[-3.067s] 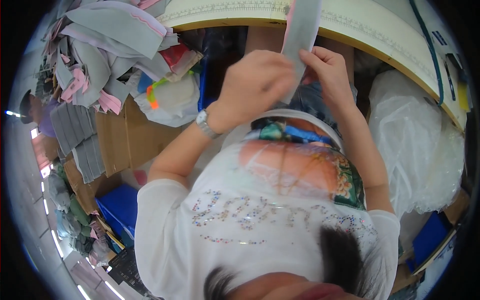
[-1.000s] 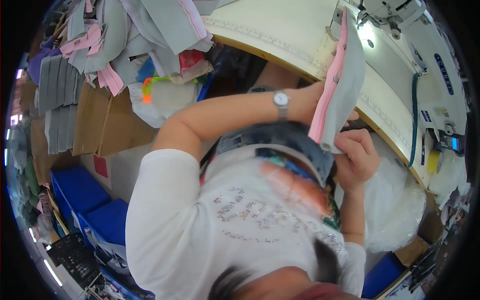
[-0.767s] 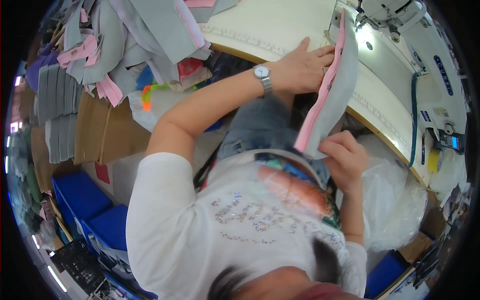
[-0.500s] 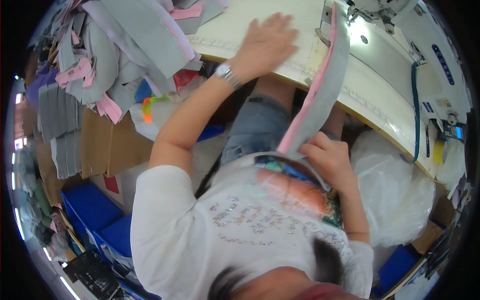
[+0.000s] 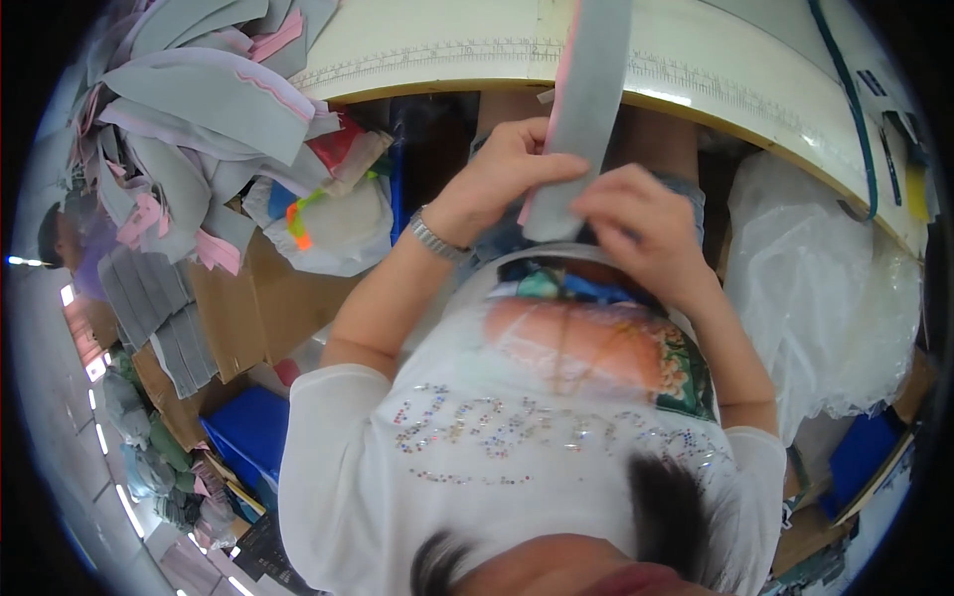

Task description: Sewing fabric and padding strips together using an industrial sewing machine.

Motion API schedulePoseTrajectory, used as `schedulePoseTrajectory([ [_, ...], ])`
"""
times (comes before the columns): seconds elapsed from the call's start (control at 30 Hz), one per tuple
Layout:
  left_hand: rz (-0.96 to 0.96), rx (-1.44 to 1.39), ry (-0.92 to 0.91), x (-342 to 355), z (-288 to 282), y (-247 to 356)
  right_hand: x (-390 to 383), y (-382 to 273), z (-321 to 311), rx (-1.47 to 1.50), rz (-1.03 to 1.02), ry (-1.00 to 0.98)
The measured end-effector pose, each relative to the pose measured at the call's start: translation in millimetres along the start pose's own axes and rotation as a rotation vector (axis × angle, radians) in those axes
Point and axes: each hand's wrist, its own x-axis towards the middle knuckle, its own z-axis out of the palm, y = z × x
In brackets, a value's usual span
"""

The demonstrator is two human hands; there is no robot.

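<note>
A long grey fabric strip with a pink edge (image 5: 593,94) runs off the sewing table's front edge and down over my lap. My left hand (image 5: 509,174) grips it from the left, thumb laid across the grey face and the other fingers partly hidden behind. At the strip's right edge, close to its lower end, is my right hand (image 5: 646,228), fingers curled and smeared by motion. Whether those fingertips pinch the fabric or only touch it is unclear.
The pale table (image 5: 427,65) carries a printed ruler along its front. Grey and pink cut pieces (image 5: 214,99) are heaped at the left, above a cardboard box (image 5: 288,288). Clear plastic bagging (image 5: 805,278) hangs at the right, near a green cord (image 5: 850,119).
My left hand has come down from the tabletop onto the strip. The strip's lower end has shifted up and left in view. The view has moved, and the sewing machine's head is out of sight.
</note>
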Motion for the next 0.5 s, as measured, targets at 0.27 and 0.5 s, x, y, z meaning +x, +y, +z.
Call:
schedulePoseTrajectory([
  [0.27,0.113,0.813,0.187,-11,28,21,42,32,3,0.683,0.819,0.165],
  [0.5,0.161,0.284,0.143,-5,1,14,41,30,11,0.764,0.619,0.201],
])
